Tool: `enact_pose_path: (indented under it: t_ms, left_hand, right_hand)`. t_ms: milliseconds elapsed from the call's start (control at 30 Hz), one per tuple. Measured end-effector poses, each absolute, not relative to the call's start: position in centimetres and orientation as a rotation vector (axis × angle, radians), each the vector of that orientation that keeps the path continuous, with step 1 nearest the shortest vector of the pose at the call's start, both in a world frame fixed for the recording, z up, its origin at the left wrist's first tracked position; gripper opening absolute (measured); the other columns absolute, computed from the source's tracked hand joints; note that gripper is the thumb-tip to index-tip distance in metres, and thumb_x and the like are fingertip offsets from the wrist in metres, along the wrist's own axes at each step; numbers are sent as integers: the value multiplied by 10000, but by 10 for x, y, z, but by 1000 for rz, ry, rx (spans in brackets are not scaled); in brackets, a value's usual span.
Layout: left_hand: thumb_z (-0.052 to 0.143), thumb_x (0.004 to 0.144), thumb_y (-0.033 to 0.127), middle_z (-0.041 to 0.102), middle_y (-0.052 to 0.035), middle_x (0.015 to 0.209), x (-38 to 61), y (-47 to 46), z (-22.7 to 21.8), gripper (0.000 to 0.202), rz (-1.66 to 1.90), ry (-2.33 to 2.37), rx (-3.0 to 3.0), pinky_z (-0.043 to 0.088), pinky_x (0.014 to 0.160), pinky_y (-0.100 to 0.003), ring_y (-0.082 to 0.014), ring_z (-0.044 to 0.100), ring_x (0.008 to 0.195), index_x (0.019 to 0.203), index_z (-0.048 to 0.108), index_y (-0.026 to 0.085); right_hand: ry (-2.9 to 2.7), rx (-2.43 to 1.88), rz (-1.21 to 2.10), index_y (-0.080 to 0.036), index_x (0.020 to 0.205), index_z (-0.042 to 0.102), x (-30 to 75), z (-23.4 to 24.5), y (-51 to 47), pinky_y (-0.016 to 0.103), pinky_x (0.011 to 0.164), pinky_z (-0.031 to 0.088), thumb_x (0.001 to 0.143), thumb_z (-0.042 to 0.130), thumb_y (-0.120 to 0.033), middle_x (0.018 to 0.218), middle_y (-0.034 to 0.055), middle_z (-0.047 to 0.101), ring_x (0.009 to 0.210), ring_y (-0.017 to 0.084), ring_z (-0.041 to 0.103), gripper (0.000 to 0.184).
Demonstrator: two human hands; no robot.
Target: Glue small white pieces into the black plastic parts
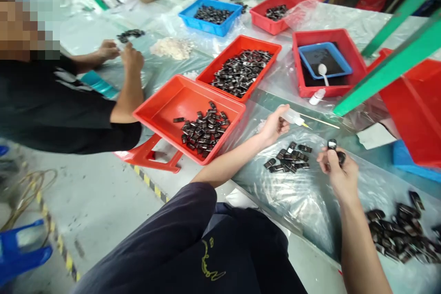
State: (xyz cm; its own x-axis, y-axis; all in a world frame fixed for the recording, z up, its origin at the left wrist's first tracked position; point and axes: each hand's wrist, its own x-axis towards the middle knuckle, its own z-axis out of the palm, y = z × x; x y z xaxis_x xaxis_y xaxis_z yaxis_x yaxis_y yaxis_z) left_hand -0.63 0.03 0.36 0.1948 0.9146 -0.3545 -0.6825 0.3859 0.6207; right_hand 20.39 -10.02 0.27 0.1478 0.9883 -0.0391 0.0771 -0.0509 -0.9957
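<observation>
At four o'clock, our right hand (339, 170) clamps black pieces (331, 144); at three, our left hand (271, 127) grips a needle-tipped bottle (291, 116) (tip (305, 125) well clear). We look ready for dispensing, which calls for careful aim.

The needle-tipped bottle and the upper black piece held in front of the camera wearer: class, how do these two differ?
The needle-tipped bottle is whitish and translucent; the upper black piece is dark with a pale patch. The bottle narrows to a thin tip; the piece is blocky. The left hand holds the bottle; the right hand holds the piece. Both are held.
</observation>
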Motion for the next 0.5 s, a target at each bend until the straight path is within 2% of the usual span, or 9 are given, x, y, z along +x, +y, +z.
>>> enact_pose_path:
  t_ms: [133, 267, 500]
  left_hand:
    - [805, 1024, 503, 390, 89, 548, -6, -1, 9, 468, 1135, 823, 365, 220, 431, -184, -37, 274, 427, 741, 623, 177]
    - [701, 1094, 481, 381, 85, 531, -8, -2, 13, 494, 1125, 843, 415, 238, 434, -186, -36, 270, 418, 715, 634, 170]
    - [777, 1036, 542, 369, 82, 538, -4, -13, 19, 522, 1100, 842, 504, 262, 442, -200, -42, 281, 432, 687, 620, 188]
  right_hand:
    - [-1268, -1395, 966, -241, 904, 712, 206, -7, -95, 318, 577, 374, 883, 752, -921, 667, -17, 608, 579, 149, 489, 681]
    - [-1385, -1402, 904, -224, 935, 711, 208, -17, -93, 317, 643, 411, 981, 659, -879, 675, -28, 589, 616, 151, 490, 658]
    - [-1436, -1378, 977, -214, 1030, 770, 200, -17, -97, 314, 653, 392, 980, 649, -888, 706, -27, 573, 643, 163, 464, 687]
